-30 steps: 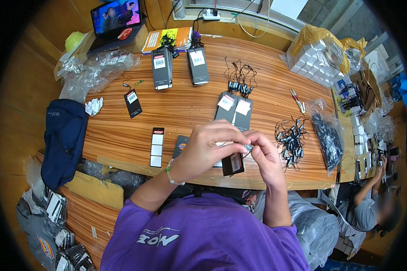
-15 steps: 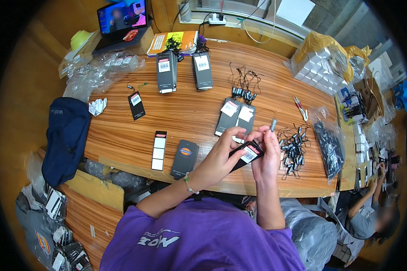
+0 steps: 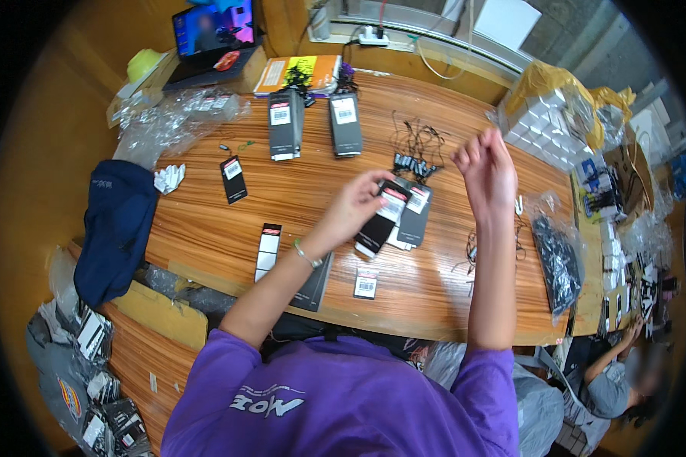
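My left hand [image 3: 352,209] pinches a dark hang tag [image 3: 374,232] with a white label on it, held over the front stack of tags. Beside it lie grey hang tags [image 3: 415,218] with white stickers. Raised to the right, my right hand [image 3: 485,164] has its fingers curled together; what they hold, if anything, is hidden. Just beyond the tags sits a row of small dark cord ends [image 3: 412,164] with black strings fanned out behind. A small white barcode tag [image 3: 366,283] lies near the front edge. My right forearm covers most of a loose pile of corded pieces [image 3: 520,242].
Two tall tag stacks [image 3: 283,128] stand at the back, near a laptop [image 3: 213,34]. A single tag [image 3: 234,180], crumpled paper [image 3: 169,178] and a navy cloth item [image 3: 113,228] lie leftward. At right are a bag of black cords [image 3: 555,255] and white boxes [image 3: 545,126]. Another person sits far right.
My hands have moved apart: the right went up and away, the left moved a little up with the tag. The small white barcode tag now shows on the table. The view shifted slightly.
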`<state>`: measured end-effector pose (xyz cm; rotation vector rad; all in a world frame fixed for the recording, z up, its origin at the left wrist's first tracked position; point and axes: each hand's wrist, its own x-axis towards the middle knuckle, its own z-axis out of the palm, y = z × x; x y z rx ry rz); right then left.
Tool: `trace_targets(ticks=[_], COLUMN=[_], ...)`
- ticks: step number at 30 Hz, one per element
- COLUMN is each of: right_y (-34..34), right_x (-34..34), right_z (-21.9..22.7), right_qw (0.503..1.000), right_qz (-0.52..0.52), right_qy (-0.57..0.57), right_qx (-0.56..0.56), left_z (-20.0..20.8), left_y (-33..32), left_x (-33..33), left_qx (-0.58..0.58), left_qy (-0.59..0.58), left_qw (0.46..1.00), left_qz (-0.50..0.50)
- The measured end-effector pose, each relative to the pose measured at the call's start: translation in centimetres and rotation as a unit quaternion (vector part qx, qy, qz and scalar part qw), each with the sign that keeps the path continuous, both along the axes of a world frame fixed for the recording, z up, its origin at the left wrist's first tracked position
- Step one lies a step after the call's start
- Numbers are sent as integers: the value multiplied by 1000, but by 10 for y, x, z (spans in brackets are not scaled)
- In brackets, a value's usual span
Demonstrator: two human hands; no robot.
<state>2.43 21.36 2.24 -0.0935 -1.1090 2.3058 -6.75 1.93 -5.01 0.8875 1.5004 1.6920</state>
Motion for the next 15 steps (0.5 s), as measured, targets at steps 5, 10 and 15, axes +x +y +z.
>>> trace_targets(ticks=[5, 10, 15], right_y=[26, 37, 63], right_x=[-51, -75, -97], right_z=[5, -9, -41], right_qw=[994, 979, 955], right_qz=[48, 54, 95], right_qy=[-91, -180, -234], right_qx=[44, 81, 153], left_z=[-7, -22, -8], left_y=[15, 26, 31], left_x=[-22, -24, -23], left_qx=[-43, -112, -217], left_qy=[31, 94, 370], left_qw=[998, 987, 898], left_qz=[35, 63, 96])
